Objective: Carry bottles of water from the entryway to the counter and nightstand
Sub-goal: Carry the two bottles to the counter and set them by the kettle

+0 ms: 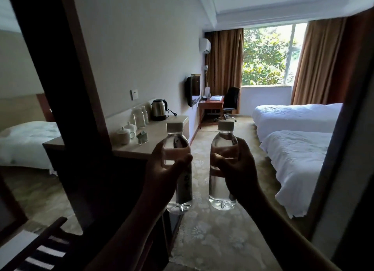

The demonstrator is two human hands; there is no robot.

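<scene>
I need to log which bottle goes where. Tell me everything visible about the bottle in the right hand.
The right-hand bottle is clear plastic, full of water, with a pale ribbed cap screwed on. It stands upright in the air, not resting on anything. The right hand wraps its upper middle. No label shows. It is apart from the other bottle.
</scene>
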